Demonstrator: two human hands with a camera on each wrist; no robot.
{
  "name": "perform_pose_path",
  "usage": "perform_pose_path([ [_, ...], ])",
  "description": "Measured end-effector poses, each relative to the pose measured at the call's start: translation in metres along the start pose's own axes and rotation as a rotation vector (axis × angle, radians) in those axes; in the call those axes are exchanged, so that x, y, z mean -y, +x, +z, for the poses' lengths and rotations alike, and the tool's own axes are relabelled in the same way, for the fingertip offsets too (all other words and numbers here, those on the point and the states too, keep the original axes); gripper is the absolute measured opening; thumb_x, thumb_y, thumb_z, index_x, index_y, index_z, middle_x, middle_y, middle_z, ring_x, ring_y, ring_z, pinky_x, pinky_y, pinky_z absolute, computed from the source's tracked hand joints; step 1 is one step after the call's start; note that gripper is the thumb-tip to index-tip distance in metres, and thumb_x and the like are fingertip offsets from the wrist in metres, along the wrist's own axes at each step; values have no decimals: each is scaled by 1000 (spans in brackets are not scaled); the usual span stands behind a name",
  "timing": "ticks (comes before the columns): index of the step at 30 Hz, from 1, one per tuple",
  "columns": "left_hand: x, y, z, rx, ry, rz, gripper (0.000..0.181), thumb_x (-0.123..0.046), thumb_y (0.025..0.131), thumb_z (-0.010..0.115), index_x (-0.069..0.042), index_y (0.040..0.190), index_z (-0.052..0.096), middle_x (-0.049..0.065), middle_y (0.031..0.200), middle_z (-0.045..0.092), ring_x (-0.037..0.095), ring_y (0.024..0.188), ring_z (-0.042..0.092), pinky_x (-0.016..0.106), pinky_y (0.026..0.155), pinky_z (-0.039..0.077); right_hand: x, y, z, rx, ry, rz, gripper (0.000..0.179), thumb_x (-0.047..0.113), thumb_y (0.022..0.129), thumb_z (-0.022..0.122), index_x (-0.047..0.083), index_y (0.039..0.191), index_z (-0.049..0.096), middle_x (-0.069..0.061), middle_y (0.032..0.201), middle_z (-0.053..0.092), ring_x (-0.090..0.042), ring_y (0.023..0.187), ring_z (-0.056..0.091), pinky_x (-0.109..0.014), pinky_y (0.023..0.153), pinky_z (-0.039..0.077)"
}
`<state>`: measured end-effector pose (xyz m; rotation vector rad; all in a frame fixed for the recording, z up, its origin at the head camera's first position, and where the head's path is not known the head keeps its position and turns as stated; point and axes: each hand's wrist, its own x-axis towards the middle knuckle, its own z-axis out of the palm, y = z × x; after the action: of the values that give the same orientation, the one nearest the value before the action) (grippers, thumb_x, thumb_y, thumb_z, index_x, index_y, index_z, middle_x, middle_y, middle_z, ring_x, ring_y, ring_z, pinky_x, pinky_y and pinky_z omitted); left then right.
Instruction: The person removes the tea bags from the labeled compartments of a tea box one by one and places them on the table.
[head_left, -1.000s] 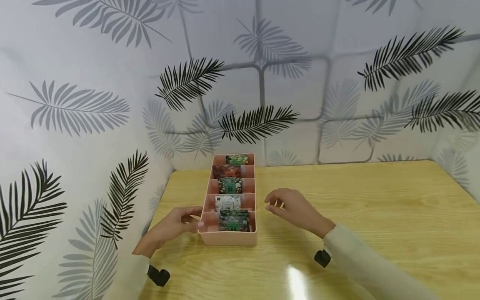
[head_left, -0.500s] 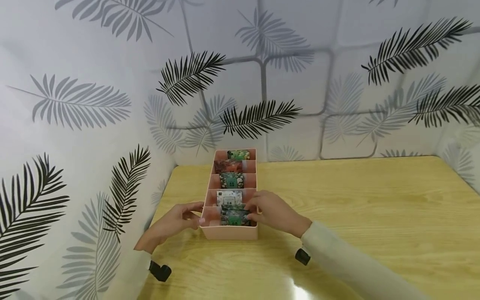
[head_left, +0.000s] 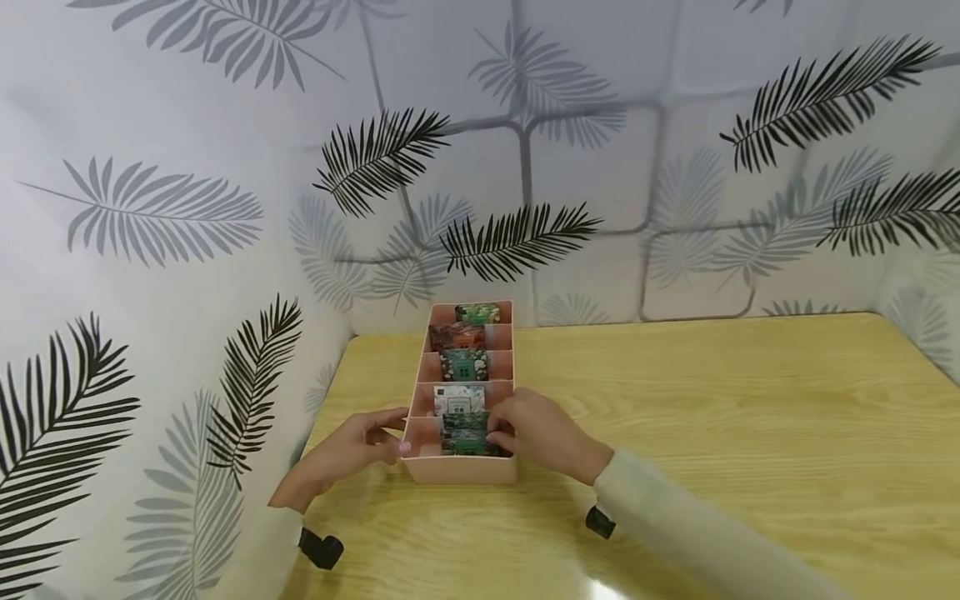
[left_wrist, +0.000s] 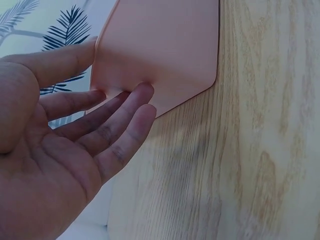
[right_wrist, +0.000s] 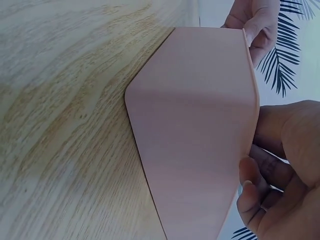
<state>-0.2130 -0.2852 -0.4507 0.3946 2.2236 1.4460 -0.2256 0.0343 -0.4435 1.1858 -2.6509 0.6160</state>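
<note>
A long pink divided box (head_left: 461, 472) stands on the wooden table with a row of compartments, each holding a small printed packet. My left hand (head_left: 352, 450) holds its near left corner, thumb at the rim and fingers against the outer side wall. In the left wrist view, the fingertips (left_wrist: 145, 92) lie along that wall. My right hand (head_left: 547, 433) reaches over the right rim into the nearest compartment. Its thumb and forefinger pinch the right edge of a dark green packet (head_left: 465, 435); the fingertips are hidden inside the box in the right wrist view.
Behind the nearest packet stand a white floral packet (head_left: 459, 400), a dark floral packet (head_left: 463, 365), a red packet (head_left: 457, 337) and a green-yellow packet (head_left: 477, 313). The wooden table (head_left: 712, 400) meets a leaf-patterned wall covering (head_left: 585, 192) at the back and left.
My right hand has come in from beside the box, over its right rim, and its fingers have closed on the dark green packet. The left hand has kept its place at the corner.
</note>
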Motion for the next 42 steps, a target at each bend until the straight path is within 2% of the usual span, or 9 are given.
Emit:
perform_pose_path([
  [5, 1, -3, -2, 9, 19, -7, 70, -25, 90, 68, -8, 149, 34, 14, 146, 39, 26, 110, 56, 49, 89, 51, 2, 2, 1, 3, 16, 21, 5, 23, 87, 72, 20, 84, 73, 11, 77, 63, -7, 72, 55, -26, 66, 51],
  [12, 0, -2, -1, 9, 3, -4, 68, -25, 91, 66, -8, 149, 34, 16, 147, 37, 29, 112, 54, 48, 89, 50, 2, 2, 2, -45, 22, 22, 9, 23, 90, 69, 19, 83, 72, 11, 74, 62, -5, 68, 52, -24, 62, 48],
  [16, 0, -3, -1, 3, -4, -2, 68, -23, 91, 67, -7, 148, 34, 17, 146, 38, 29, 112, 54, 49, 90, 50, 1, 2, 2, -90, 81, 35, 6, 22, 89, 69, 18, 88, 73, 9, 79, 64, -2, 67, 53, -20, 59, 48],
  [22, 1, -2, -1, 0, -17, -6, 69, -24, 91, 68, -7, 148, 34, 17, 146, 37, 28, 110, 56, 49, 88, 51, -1, 3, -3, -127, 198, 98, 8, 21, 91, 67, 21, 92, 75, 12, 87, 67, 1, 66, 54, -19, 58, 48],
  [25, 3, -2, -1, 1, -18, -7, 68, -24, 91, 67, -8, 148, 34, 16, 147, 37, 28, 110, 56, 48, 87, 51, -2, 4, -5, -142, 242, 138, 8, 24, 92, 65, 23, 90, 73, 15, 83, 65, -1, 58, 49, -21, 52, 44],
  [31, 7, 0, -1, -8, -4, -1, 69, -27, 91, 67, -9, 149, 34, 14, 147, 38, 26, 111, 56, 47, 88, 51, -5, 3, -14, -201, 347, 205, 9, 25, 93, 63, 21, 90, 71, 6, 71, 63, -14, 52, 48, -24, 47, 38],
  [35, 5, 0, 0, -15, 7, -4, 70, -29, 90, 68, -8, 148, 35, 15, 146, 39, 26, 111, 56, 46, 87, 52, -8, 3, -20, -256, 383, 216, 8, 22, 93, 63, 19, 92, 70, 4, 72, 64, -13, 53, 50, -25, 47, 41],
  [42, 2, -1, 1, -16, 0, -15, 69, -27, 90, 68, -7, 148, 35, 16, 146, 38, 28, 111, 55, 47, 87, 52, -19, 2, -36, -321, 396, 251, 7, 23, 94, 62, 22, 96, 68, 6, 80, 66, -11, 58, 53, -27, 49, 43],
])
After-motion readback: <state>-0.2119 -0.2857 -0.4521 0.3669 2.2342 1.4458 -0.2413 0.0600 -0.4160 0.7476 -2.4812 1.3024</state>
